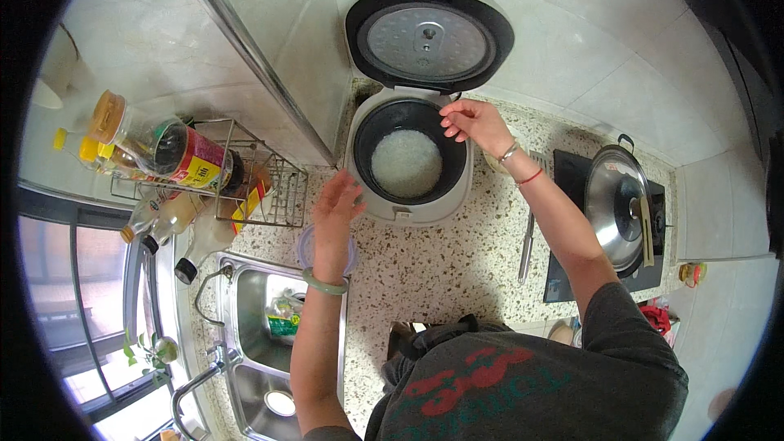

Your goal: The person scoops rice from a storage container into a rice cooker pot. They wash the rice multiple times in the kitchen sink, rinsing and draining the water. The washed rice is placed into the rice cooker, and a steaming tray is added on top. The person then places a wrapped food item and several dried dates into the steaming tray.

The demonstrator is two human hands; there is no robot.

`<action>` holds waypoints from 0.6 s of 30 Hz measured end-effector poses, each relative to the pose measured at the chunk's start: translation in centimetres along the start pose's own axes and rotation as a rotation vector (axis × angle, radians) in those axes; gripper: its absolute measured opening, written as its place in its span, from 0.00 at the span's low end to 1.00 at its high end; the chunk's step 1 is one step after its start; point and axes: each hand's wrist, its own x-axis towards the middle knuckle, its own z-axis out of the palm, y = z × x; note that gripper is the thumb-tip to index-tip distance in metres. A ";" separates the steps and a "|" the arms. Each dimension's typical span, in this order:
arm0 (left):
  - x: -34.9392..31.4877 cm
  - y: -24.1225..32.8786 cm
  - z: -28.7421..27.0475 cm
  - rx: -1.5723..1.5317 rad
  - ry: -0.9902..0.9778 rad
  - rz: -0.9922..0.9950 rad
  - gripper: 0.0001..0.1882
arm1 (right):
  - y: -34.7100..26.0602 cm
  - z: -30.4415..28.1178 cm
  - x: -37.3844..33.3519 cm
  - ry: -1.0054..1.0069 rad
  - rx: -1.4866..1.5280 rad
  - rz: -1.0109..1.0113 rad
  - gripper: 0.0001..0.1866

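A white rice cooker (425, 214) stands on the counter against the wall, its lid (428, 37) raised. Inside sits a dark inner pot (454, 165) with white rice (406, 165) at the bottom. At the pot's upper right rim is my right hand (480, 126), fingers loosely bent and slightly apart, with nothing visible in them. Whether its fingertips touch the rim I cannot tell. My left hand (336, 202) hovers beside the cooker's lower left side, slightly blurred, fingers apart and holding nothing. Under the left wrist, a round translucent lid (307, 247) lies on the counter, partly covered.
On the left, a wire rack (286, 196) holds several sauce bottles (200, 159). A double steel sink (253, 343) with a green and white package (284, 314) is below it. Right of the cooker are a long metal utensil (527, 249) and a lidded pan (608, 212) on a black hob (563, 282).
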 end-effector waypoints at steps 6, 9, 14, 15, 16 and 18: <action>-0.2 -0.7 -0.2 -0.007 0.009 -0.013 0.22 | -0.4 1.6 -1.1 0.070 -0.239 -0.115 0.08; -0.9 -0.4 -0.1 -0.051 -0.006 -0.009 0.22 | -1.9 1.6 -1.3 -0.154 0.155 0.004 0.09; -1.5 0.1 0.4 -0.036 0.004 0.010 0.22 | 0.7 3.4 -0.3 -0.028 -0.568 -0.436 0.08; -1.6 0.2 0.4 -0.066 0.019 -0.006 0.22 | 0.7 3.5 -0.6 -0.012 -0.355 -0.268 0.08; -1.7 0.2 0.5 -0.099 0.033 -0.023 0.21 | 0.5 3.6 -0.8 0.000 -0.146 -0.100 0.08; -1.7 0.0 0.5 -0.118 0.049 -0.030 0.21 | 0.6 3.2 -0.8 -0.020 -0.088 -0.131 0.09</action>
